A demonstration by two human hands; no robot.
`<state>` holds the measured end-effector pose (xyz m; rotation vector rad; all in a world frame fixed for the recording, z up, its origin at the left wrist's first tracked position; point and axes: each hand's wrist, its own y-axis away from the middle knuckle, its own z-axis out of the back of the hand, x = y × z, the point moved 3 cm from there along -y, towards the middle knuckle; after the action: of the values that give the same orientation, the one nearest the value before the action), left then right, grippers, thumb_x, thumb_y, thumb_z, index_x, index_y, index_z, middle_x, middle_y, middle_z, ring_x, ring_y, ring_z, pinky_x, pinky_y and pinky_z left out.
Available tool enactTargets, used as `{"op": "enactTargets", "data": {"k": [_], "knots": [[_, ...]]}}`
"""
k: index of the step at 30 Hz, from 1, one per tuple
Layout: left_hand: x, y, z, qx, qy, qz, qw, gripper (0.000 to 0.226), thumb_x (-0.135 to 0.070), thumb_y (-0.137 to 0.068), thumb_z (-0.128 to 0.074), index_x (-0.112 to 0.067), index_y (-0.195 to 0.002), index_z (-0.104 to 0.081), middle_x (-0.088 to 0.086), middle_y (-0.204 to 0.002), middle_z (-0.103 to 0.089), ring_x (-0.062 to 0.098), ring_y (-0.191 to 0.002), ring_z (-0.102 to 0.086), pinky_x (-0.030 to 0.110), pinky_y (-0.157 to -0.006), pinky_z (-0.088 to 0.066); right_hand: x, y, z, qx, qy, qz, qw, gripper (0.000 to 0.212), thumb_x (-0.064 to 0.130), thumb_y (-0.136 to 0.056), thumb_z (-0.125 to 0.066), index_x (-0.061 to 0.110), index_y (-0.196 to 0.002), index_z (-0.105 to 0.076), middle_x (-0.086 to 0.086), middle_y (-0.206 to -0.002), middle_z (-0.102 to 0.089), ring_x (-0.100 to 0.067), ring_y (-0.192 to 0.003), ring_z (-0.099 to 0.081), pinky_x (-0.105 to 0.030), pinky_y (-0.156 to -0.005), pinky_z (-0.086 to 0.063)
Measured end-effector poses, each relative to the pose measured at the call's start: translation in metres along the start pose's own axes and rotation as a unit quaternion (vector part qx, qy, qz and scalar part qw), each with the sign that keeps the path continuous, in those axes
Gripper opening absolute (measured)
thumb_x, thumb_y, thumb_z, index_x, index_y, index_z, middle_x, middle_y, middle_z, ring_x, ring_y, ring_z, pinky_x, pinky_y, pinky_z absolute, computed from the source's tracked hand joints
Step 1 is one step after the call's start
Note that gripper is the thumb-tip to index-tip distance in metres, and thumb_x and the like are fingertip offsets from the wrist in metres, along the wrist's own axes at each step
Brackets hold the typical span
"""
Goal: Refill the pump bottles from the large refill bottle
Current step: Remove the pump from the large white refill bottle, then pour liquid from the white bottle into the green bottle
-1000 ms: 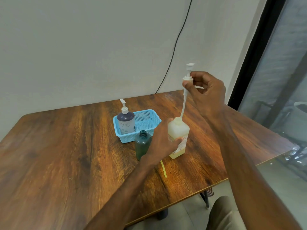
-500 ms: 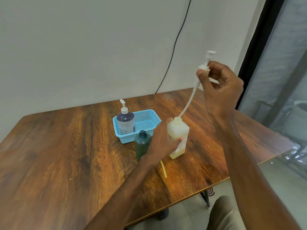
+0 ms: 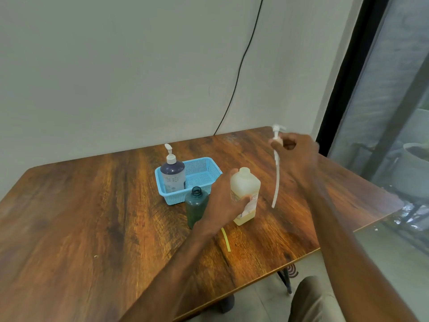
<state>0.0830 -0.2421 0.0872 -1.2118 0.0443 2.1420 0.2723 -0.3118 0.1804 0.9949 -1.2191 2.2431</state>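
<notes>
A translucent square bottle [image 3: 246, 184] with a little yellow liquid at its bottom stands on the table, its neck open. My left hand [image 3: 222, 201] grips its side. My right hand [image 3: 297, 152] holds a white pump head [image 3: 276, 159] by its collar to the right of that bottle; its long tube hangs free above the table. A dark green bottle [image 3: 196, 206] with no cap stands just left of my left hand. A dark blue pump bottle [image 3: 173, 174] with a white pump stands in the light blue basket [image 3: 204, 173].
A short yellow strip [image 3: 225, 239] lies on the wooden table [image 3: 81, 217] near my left wrist. A black cable [image 3: 241, 66] runs down the wall behind. The table's right edge borders a glass door.
My right hand has lifted the pump's tube fully out of the translucent bottle and carried it right and down. My left hand has stayed on the bottle.
</notes>
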Motion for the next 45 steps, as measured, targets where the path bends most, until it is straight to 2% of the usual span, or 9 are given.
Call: {"op": "enactTargets", "data": {"k": [3,8,16,21,31,34,37,41,45], "knots": [[0.0,-0.001,0.001,-0.01,0.0,0.0,1.0,0.078,-0.028,-0.085,-0.086,-0.029,-0.149,-0.042,-0.007,-0.146,-0.05,0.0,-0.121,-0.037,0.017,-0.098,-0.039,-0.035,0.011,-0.021,0.058,0.071,-0.044,0.995,0.016,0.027,-0.089,-0.079,0.015,-0.099,-0.081,0.002,-0.085,-0.076,-0.014,-0.072,-0.071,-0.037,-0.068,-0.061],[-0.001,-0.002,-0.002,-0.01,-0.006,0.007,1.0,0.081,-0.028,-0.085,-0.086,-0.03,-0.151,-0.04,-0.006,-0.15,-0.049,-0.002,-0.123,-0.034,0.021,-0.101,-0.037,-0.078,0.032,-0.05,0.164,0.138,-0.109,0.971,0.029,0.016,-0.087,-0.079,0.007,-0.115,-0.075,-0.011,-0.113,-0.074,-0.009,-0.075,-0.066,-0.019,-0.055,-0.049],[-0.002,0.0,0.0,-0.006,-0.014,0.012,1.0,0.084,-0.03,-0.085,-0.086,-0.029,-0.154,-0.037,-0.005,-0.154,-0.047,0.008,-0.138,-0.042,0.022,-0.106,-0.037,-0.091,0.051,-0.069,0.227,0.176,-0.109,0.952,0.021,0.019,-0.087,-0.08,0.011,-0.106,-0.079,-0.002,-0.099,-0.075,-0.013,-0.079,-0.068,-0.04,-0.07,-0.064],[0.0,0.004,0.001,0.011,-0.024,0.006,1.0,0.092,-0.036,-0.088,-0.083,-0.024,-0.161,-0.028,-0.002,-0.162,-0.04,0.014,-0.148,-0.036,0.032,-0.118,-0.034,-0.081,0.061,-0.062,0.198,0.146,-0.084,0.966,0.016,0.011,-0.094,-0.07,0.012,-0.108,-0.078,0.0,-0.096,-0.075,-0.01,-0.078,-0.067,-0.017,-0.055,-0.051],[0.009,0.043,0.017,-0.036,-0.094,-0.052,0.994,0.084,-0.025,-0.098,-0.073,-0.026,-0.163,-0.021,-0.005,-0.17,-0.027,0.014,-0.156,-0.027,0.03,-0.123,-0.026,-0.052,0.102,-0.043,0.302,0.088,-0.045,0.948,0.071,0.013,-0.08,-0.084,0.024,-0.143,-0.051,0.008,-0.139,-0.06,-0.013,-0.125,-0.059,-0.016,-0.081,-0.051],[0.016,0.067,0.034,-0.164,-0.095,-0.102,0.977,0.067,-0.022,-0.096,-0.075,-0.026,-0.152,-0.04,0.0,-0.154,-0.048,0.018,-0.141,-0.049,0.041,-0.112,-0.052,-0.048,0.117,-0.049,0.279,0.037,-0.078,0.956,0.09,0.031,-0.074,-0.09,0.028,-0.148,-0.039,0.02,-0.138,-0.05,-0.005,-0.126,-0.05,-0.015,-0.086,-0.045],[0.034,0.078,0.049,-0.253,-0.109,-0.105,0.956,0.067,-0.026,-0.089,-0.082,-0.022,-0.145,-0.045,0.001,-0.146,-0.051,0.011,-0.14,-0.043,0.033,-0.115,-0.045,-0.043,0.125,-0.06,0.203,0.013,-0.103,0.974,0.096,0.041,-0.072,-0.09,0.026,-0.151,-0.037,0.01,-0.147,-0.051,-0.013,-0.134,-0.049,-0.023,-0.094,-0.041],[0.053,0.076,0.059,-0.239,-0.103,0.001,0.965,0.091,-0.043,-0.079,-0.088,-0.023,-0.151,-0.037,0.0,-0.157,-0.04,0.01,-0.145,-0.032,0.002,-0.11,-0.018,-0.036,0.127,-0.074,0.119,-0.011,-0.115,0.986,0.091,0.046,-0.072,-0.089,0.023,-0.147,-0.044,0.002,-0.143,-0.058,-0.018,-0.13,-0.055,-0.034,-0.098,-0.05],[0.08,0.063,0.057,-0.135,-0.036,0.121,0.983,0.103,-0.059,-0.073,-0.088,-0.029,-0.154,-0.03,-0.001,-0.161,-0.037,0.02,-0.146,-0.041,0.029,-0.117,-0.038,-0.037,0.126,-0.08,0.083,-0.011,-0.1,0.991,0.087,0.044,-0.073,-0.089,0.021,-0.145,-0.047,0.002,-0.14,-0.061,-0.017,-0.125,-0.059,-0.031,-0.092,-0.052]]}}
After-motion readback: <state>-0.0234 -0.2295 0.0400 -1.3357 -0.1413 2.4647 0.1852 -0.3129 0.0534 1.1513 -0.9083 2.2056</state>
